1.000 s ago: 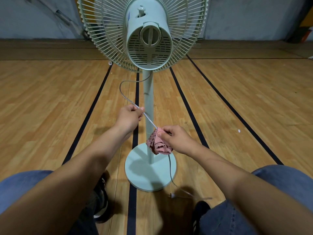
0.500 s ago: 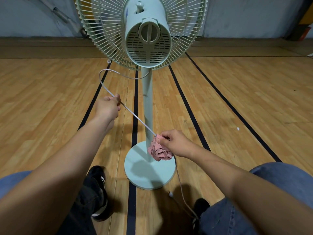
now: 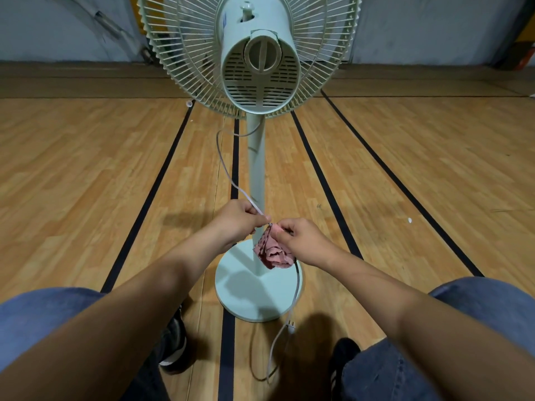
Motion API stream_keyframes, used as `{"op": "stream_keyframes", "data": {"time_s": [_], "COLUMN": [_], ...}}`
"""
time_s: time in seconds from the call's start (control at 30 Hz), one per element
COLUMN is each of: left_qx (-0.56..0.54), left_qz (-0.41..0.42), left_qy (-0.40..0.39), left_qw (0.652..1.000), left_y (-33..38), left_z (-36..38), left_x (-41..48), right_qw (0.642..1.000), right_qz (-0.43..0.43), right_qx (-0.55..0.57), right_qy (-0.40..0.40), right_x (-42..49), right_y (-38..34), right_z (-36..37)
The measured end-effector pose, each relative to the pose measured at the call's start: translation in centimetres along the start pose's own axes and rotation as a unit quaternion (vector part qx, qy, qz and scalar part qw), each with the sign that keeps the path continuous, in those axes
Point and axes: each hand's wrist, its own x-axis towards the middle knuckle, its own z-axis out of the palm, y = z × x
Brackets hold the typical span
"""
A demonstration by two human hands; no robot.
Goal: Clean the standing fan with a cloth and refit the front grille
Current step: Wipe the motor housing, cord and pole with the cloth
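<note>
Since before, left hand (image 3: 241,219) slid back down the thin grey power cord (image 3: 224,166) toward right hand (image 3: 301,240), both pinching it at frame centre, right through the crumpled pink cloth (image 3: 272,253); cord-wiping step, likely another pull next.

The floor (image 3: 86,175) is light wood-grain planking, filling most of the frame. Black floor lines (image 3: 150,195) run from the lower centre toward the top, diverging slightly. A darker wood strip (image 3: 72,79) crosses the upper frame below a grey wall (image 3: 434,27). Small white specks (image 3: 409,219) lie at right.
</note>
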Motion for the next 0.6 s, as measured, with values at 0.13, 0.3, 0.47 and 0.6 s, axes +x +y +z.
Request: {"op": "stream_keyframes", "data": {"time_s": [0.13,0.3,0.47,0.6], "left_qx": [0.002,-0.009,-0.060,-0.095], "left_qz": [0.023,0.038,0.033,0.030], "left_qy": [0.037,0.054,0.085,0.122], "left_qw": [0.999,0.998,0.994,0.988], "left_y": [0.0,0.4,0.8,1.0], "left_z": [0.5,-0.1,-1.5,-3.5], "left_x": [-0.2,0.2,0.9,1.8], "right_qw": [1.000,1.000,0.999,0.999], "right_qz": [0.002,-0.012,-0.012,-0.004], "right_qx": [0.013,0.027,0.041,0.036], "right_qy": [-0.004,0.004,0.004,-0.002], "right_x": [0.1,0.2,0.3,0.3], "right_y": [-0.1,-0.5,-0.3,-0.1], "right_z": [0.0,-0.1,-0.2,-0.4]}}
